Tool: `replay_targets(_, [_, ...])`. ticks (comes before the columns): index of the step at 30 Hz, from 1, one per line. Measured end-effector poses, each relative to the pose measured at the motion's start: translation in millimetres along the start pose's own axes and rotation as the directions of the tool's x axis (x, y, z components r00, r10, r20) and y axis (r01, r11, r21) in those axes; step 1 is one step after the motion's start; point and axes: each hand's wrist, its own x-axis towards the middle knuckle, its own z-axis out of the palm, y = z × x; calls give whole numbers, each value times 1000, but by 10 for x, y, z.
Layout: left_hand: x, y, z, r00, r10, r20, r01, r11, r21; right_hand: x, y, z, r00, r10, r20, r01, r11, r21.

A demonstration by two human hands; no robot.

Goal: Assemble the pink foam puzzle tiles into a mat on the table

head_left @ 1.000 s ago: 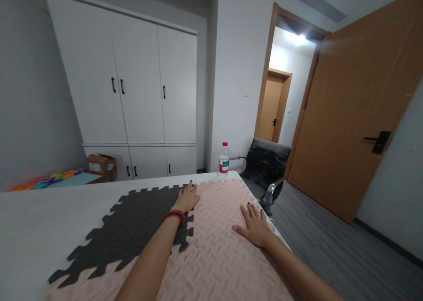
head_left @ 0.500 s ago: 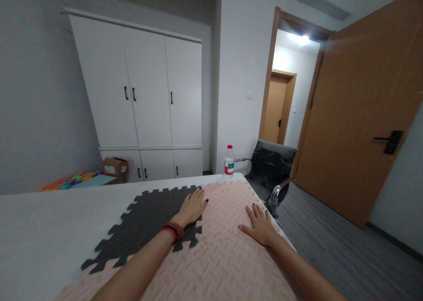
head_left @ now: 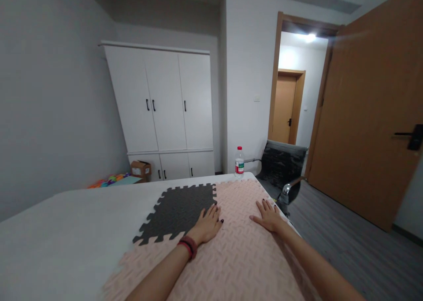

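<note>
Pink foam mat tiles (head_left: pixel 244 252) and one dark grey foam mat tile (head_left: pixel 185 208) with jigsaw-cut edges lie flat on a white table. My left hand (head_left: pixel 208 226), with a red band at the wrist, rests open, fingers spread, at the near right corner of the grey tile where it meets the pink. My right hand (head_left: pixel 268 216) lies open and flat on the pink tile close to the table's right edge. Neither hand grips anything. The left hand and forearm cover part of the seam between the tiles.
A water bottle (head_left: pixel 239 162) with a red cap stands at the table's (head_left: pixel 82 221) far right corner. Beyond that edge is a black chair (head_left: pixel 280 162). A cardboard box (head_left: pixel 141 169) and a white cabinet (head_left: pixel 165 102) are behind. The wooden door (head_left: pixel 370 111) stands ajar.
My left hand has drawn back toward me from the grey tile's far right side to its near corner. My right hand stays flat on the pink tile. The view has turned slightly left.
</note>
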Motion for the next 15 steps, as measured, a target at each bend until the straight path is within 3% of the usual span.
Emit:
replay_targets(5, [-79, 202, -50, 989, -140, -51, 140, 990, -12, -307, -298, -191, 998, 13, -69, -15, 1000, -18])
replay_targets(9, [-280, 413, -196, 984, -157, -87, 154, 987, -40, -929, -350, -384, 993, -46, -106, 46, 999, -3])
replay_targets(11, [-440, 484, -301, 992, -113, -58, 109, 991, -71, -1365, -144, -416, 985, -117, -124, 130, 987, 98])
replay_targets(13, [-654, 525, -405, 997, -68, -35, 64, 993, -100, -1830, 214, -363, 974, -166, -151, 204, 935, 290])
replay_targets(15, [-930, 550, -493, 999, -40, -35, 36, 993, -114, -2266, 647, -225, 978, -25, -208, 123, 870, 477])
